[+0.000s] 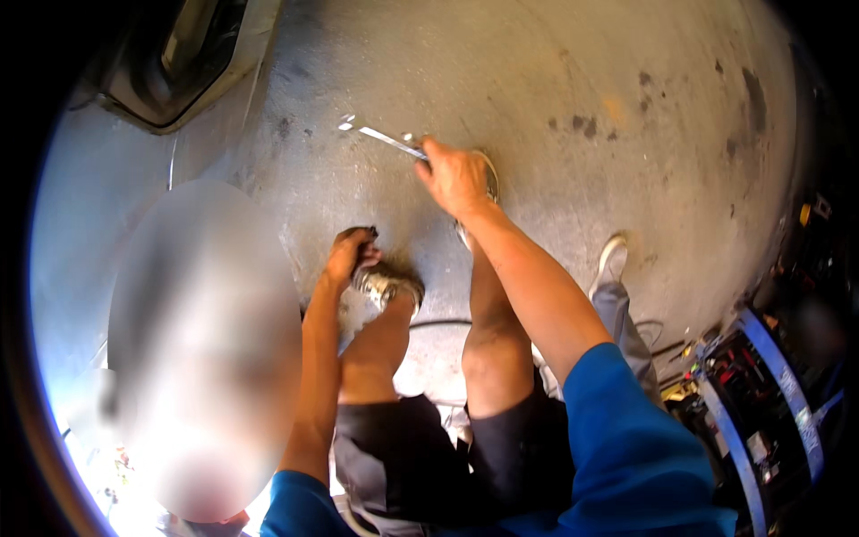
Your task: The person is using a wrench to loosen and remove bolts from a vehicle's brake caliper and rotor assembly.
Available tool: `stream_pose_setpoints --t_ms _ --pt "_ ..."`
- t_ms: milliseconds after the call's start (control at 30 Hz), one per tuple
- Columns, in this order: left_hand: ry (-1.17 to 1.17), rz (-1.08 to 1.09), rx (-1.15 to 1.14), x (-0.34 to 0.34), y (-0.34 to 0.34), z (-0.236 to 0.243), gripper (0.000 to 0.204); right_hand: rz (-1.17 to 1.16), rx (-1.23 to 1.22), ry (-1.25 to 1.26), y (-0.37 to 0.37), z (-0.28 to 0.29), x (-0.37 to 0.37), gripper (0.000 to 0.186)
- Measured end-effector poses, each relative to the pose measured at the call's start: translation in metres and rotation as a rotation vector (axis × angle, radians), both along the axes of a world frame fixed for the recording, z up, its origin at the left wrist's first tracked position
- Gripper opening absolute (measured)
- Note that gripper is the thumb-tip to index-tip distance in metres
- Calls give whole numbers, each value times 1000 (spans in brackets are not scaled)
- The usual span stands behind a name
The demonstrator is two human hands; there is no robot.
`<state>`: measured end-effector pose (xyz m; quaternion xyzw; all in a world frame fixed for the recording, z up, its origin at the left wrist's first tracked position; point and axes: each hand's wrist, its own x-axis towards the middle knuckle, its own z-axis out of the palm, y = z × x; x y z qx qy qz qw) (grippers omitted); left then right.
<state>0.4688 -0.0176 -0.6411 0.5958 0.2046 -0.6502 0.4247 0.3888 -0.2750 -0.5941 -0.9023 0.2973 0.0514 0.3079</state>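
Note:
My right hand (456, 183) is closed around one end of a long silver wrench (390, 140). The wrench points away to the left, its bright jaw end (346, 123) free above the floor. Beside the shaft, close to my fingers, is a small shiny spot whose kind I cannot make out. Lower and to the left, my left hand (347, 255) is curled shut above my shoe (389, 288). A small dark thing shows at its fingertips, too unclear to name. My right shoe (491, 176) is partly hidden behind my right hand and wrist.
A large pale panel (215, 125) with a dark-framed recess stands at the far left. Close on my left is a blurred person (206, 358). Another person's shoe (612, 261) and grey trouser leg are to the right. A blue metal frame (778, 376) holds tools and parts.

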Motion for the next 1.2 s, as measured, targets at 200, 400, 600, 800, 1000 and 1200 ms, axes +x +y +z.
stream_pose_setpoints --t_ms 200,400,600,800,1000,1200 --pt "256 449 -359 -61 -115 158 22 -480 -21 385 -28 102 -146 25" --pt "241 218 -471 -49 -188 297 20 -700 24 316 -20 232 -287 24" --pt "149 29 -495 -35 -208 435 24 -1125 54 233 51 337 -372 25" --pt "73 -40 -487 -43 -215 515 21 -1522 189 298 63 370 -377 22" --pt "28 -182 -278 -83 -261 573 19 -1774 496 264 31 324 -397 29" --pt "73 -473 -362 -109 -356 602 19 -1807 404 56 -38 352 -398 26"
